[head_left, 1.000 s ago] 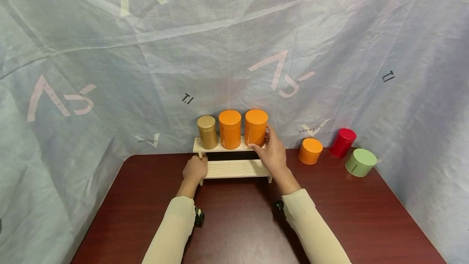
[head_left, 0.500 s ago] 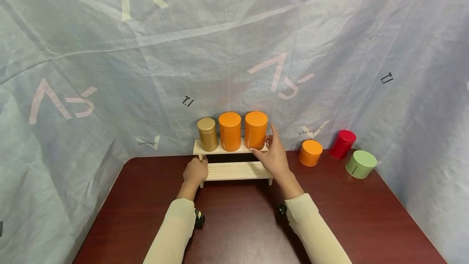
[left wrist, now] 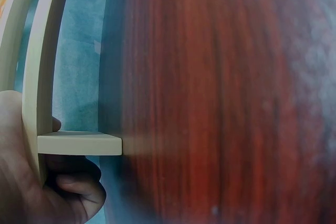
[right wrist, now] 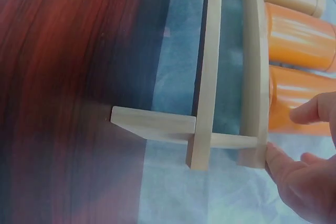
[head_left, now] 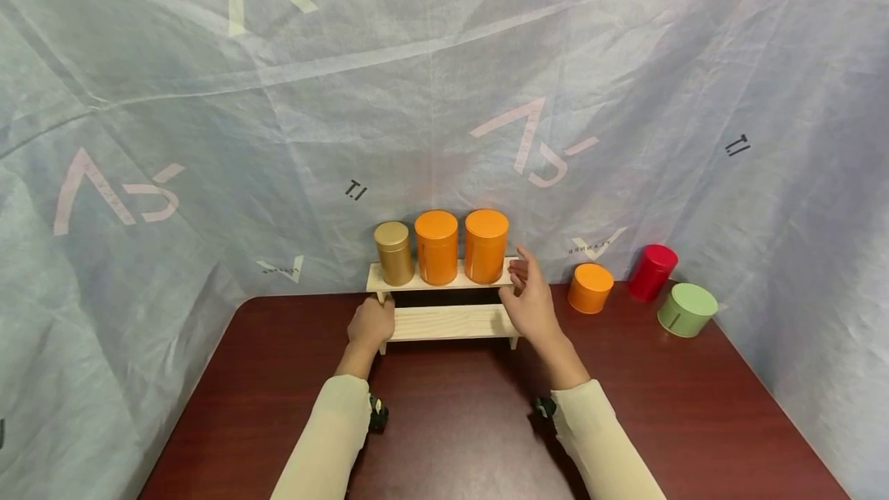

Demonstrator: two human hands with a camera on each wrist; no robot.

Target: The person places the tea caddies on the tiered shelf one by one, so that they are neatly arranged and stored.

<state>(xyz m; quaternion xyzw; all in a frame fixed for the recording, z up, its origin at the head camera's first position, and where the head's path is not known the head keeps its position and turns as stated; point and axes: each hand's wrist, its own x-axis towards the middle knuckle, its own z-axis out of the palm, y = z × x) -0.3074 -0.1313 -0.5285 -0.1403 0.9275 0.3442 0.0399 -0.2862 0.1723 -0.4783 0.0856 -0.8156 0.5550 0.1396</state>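
Observation:
A two-tier wooden rack point(head_left: 444, 322) stands at the back of the table. On its upper board, from left to right, are a gold canister point(head_left: 393, 255), an orange canister point(head_left: 437, 249) and a second orange canister point(head_left: 486, 248), all upright. My left hand point(head_left: 371, 320) grips the rack's left end; in the left wrist view its fingers curl behind the lower board point(left wrist: 39, 77). At the rack's right end, my right hand point(head_left: 533, 303) is spread with nothing held, beside the right orange canister. In the right wrist view, its thumb lies by the upper board's edge; contact is unclear.
To the right on the dark red table point(head_left: 444, 423) stand a short orange tin point(head_left: 590, 289), a red canister point(head_left: 653, 272) and a short green tin point(head_left: 687, 311). A grey printed cloth point(head_left: 430, 114) hangs close behind and at both sides.
My right hand has let go of the right orange canister and drawn back to the right. The left hand keeps its grip on the rack, and the canisters stay put.

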